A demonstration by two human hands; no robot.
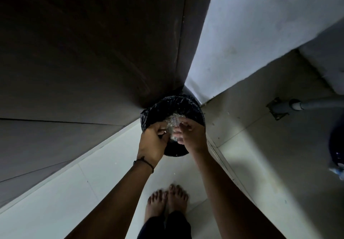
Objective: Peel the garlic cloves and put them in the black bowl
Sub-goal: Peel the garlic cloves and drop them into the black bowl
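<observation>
I stand over a round bin lined with a black bag in a corner of the floor. A pale, flaky clump that looks like garlic skins sits over the bin's opening between my hands. My left hand, with a dark thread at the wrist, curls its fingers at the clump's left side. At the right side my right hand has bent fingers touching it. Whether the clump is held or lies in the bin is hard to tell. No garlic cloves and no black bowl are in view.
A dark cabinet or door rises at the left and a pale wall at the right, meeting behind the bin. A grey pipe with a floor fitting is at the right. My bare feet stand on light tiles.
</observation>
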